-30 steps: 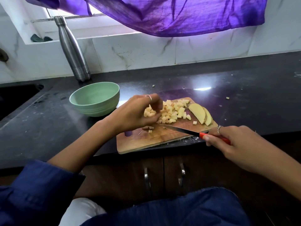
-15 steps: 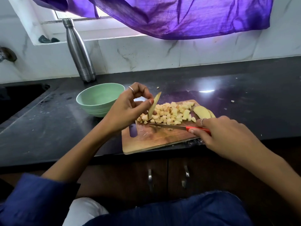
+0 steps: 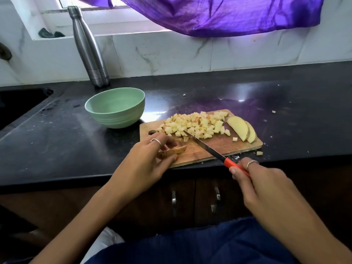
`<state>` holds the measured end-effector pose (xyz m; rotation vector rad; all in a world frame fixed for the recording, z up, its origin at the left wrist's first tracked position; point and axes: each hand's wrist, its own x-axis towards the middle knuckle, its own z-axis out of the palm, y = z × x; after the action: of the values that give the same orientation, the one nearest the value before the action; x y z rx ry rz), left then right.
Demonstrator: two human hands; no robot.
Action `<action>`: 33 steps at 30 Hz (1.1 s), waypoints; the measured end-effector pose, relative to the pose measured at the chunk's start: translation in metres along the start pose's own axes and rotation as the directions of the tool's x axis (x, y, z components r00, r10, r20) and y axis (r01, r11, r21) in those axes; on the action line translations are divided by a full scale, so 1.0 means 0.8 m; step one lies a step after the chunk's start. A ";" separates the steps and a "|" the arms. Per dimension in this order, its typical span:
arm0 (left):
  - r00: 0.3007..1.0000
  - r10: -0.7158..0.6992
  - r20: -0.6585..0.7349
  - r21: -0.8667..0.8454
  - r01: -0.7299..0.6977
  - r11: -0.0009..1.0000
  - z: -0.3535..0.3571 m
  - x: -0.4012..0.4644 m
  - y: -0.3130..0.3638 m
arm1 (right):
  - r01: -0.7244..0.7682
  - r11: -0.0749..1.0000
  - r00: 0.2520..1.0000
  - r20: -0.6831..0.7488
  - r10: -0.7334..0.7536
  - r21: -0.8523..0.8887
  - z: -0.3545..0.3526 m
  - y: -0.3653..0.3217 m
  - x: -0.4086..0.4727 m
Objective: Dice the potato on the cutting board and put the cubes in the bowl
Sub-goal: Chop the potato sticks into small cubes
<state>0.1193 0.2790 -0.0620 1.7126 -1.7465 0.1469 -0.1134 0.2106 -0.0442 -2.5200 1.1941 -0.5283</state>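
Note:
A wooden cutting board (image 3: 213, 149) lies at the counter's front edge. A heap of potato cubes (image 3: 196, 124) covers its far half. Two uncut potato slices (image 3: 242, 129) lean at its right end. My left hand (image 3: 150, 159) holds a potato slice (image 3: 172, 151) flat on the board's near left corner, pinched between thumb and fingers. My right hand (image 3: 262, 187) grips a knife by its red handle (image 3: 231, 164); the blade (image 3: 202, 145) points toward the cubes, tip at the heap's near edge. A green bowl (image 3: 114, 107) stands left of the board, with nothing visible inside.
A steel bottle (image 3: 87, 48) stands behind the bowl against the wall. A dark sink (image 3: 17, 103) is at the far left. Stray potato bits (image 3: 259, 153) lie on the black counter (image 3: 304, 115) by the board's right end. A purple cloth (image 3: 228, 14) hangs above.
My left hand lifted a potato slice from beside the cubes, then brought it down flat onto the board's near left corner. The knife swung so its tip points at the heap.

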 end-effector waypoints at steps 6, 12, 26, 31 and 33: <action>0.989 -0.117 -0.091 0.056 0.122 0.991 0.005 -0.007 0.002 | 0.081 0.996 0.994 -0.075 -0.077 0.049 0.018 -0.029 -0.014; 0.977 -0.166 -0.135 0.011 0.169 0.986 0.011 -0.004 0.007 | 0.118 0.993 0.988 -0.101 -0.120 -0.028 0.036 -0.041 -0.013; 0.964 -0.178 -0.196 -0.044 0.172 0.984 0.019 -0.006 0.010 | 0.155 0.984 0.977 -0.138 -0.165 -0.082 0.049 -0.049 -0.019; 0.966 -0.191 -0.172 -0.064 0.182 0.981 0.016 -0.004 0.009 | 0.198 0.956 0.972 -0.081 -0.220 -0.218 0.043 -0.055 -0.008; 0.969 -0.187 -0.160 -0.058 0.180 0.982 0.015 -0.004 0.010 | 0.263 0.922 0.953 -0.075 -0.294 -0.284 0.040 -0.061 0.004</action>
<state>0.1073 0.2762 -0.0698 1.7684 -1.4538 0.1621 -0.0644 0.2412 -0.0513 -2.9574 1.0072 -0.6249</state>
